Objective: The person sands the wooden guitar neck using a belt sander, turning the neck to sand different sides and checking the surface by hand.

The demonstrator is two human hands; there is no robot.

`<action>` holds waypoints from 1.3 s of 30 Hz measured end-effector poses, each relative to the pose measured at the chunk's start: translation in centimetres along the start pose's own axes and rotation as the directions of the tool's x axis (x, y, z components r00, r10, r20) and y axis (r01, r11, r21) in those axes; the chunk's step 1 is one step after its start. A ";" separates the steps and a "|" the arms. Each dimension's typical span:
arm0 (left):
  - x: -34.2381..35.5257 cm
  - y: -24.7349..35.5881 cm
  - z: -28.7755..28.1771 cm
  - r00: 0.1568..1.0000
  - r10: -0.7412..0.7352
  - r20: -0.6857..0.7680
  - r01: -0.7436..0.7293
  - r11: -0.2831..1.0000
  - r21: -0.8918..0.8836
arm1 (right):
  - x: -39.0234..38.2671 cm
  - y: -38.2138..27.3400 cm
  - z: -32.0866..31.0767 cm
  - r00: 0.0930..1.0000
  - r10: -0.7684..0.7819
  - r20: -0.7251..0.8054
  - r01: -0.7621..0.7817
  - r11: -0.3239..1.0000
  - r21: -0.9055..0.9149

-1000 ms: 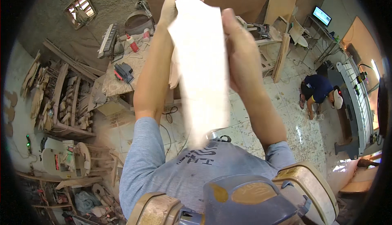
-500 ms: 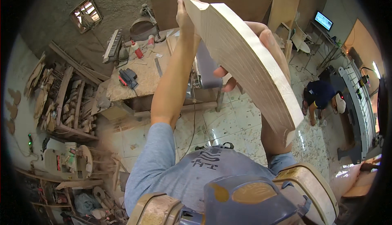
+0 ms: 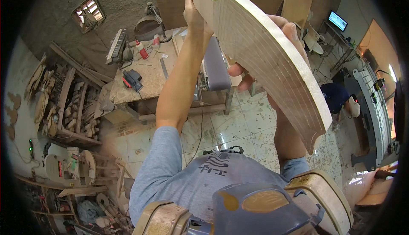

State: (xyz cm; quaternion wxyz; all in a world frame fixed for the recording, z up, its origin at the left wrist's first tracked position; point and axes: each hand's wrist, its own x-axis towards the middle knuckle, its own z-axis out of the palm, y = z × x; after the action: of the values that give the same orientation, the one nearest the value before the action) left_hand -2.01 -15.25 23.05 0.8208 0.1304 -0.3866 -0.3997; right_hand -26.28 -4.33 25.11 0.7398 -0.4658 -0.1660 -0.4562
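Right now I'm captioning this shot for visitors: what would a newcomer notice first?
A pale curved wooden board with thin parallel lines fills the upper middle, held up by the left hand at its narrow top end and the right hand behind it. Below lies a cluttered workbench; a grey respirator crowds the bottom edge.

dusty workbench [image 3: 145,79] w/ red-black power tool [image 3: 132,79], red bottle [image 3: 142,50], metal ruler [image 3: 164,68]

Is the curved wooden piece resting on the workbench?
No, both hands, left hand and right hand, hold the curved wooden piece up in the air, well apart from the workbench.
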 end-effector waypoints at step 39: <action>-0.4 3.3 -21.1 0.811 -0.127 0.571 -0.546 -0.515 0.661 | -7.8 -2.5 -28.8 0.903 0.417 -0.100 0.176 -0.573 -0.801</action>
State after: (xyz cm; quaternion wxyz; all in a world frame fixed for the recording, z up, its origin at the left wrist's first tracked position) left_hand 15.25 -14.81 10.45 0.2753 0.5770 -0.7040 0.3094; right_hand -37.66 -24.84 6.53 -0.0540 -0.9486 0.2682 -0.1591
